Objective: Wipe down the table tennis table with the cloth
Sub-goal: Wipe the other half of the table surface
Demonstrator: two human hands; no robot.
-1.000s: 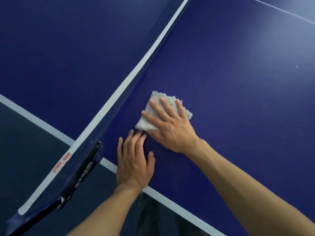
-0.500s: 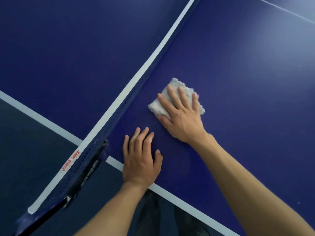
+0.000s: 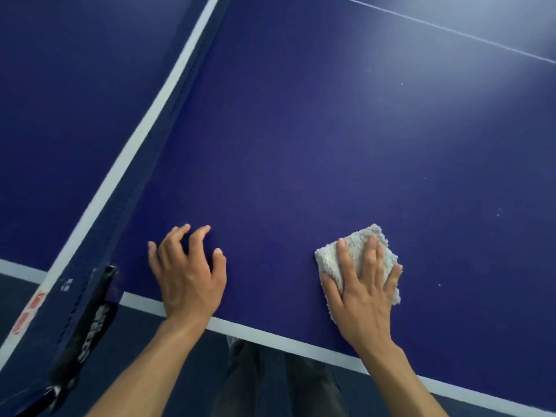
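Blue worktop [image 3: 301,130], seen from above at its near side.

- Cloth [image 3: 356,242]: pale grey, fluffy, folded to a rough square. It lies flat on the worktop at near right, a little in from the white edge line [image 3: 270,337] and well apart from the net.
- Right hand [image 3: 364,293]: palm down on the cloth, fingers straight and spread, pressing it flat against the surface. No pinch or curl round the fabric. Cloth shows beyond the fingertips and at both sides of the hand.
- Left hand [image 3: 188,275]: on bare worktop to the left of the cloth and clear of it. Fingers apart and arched, the tips toward the surface and the knuckles raised. It holds nothing. Wrist crosses the edge line.
- Net [image 3: 135,164]: dark mesh with a white top band, running from near left to far centre. Its black clamp [image 3: 93,320] grips the near worktop edge just left of the left hand.
- Thin white line [image 3: 451,31] crosses the far right corner; a few pale specks dot the right part of the surface.
- Grey trousers [image 3: 270,380] and dark floor [image 3: 198,371] show below the near edge.
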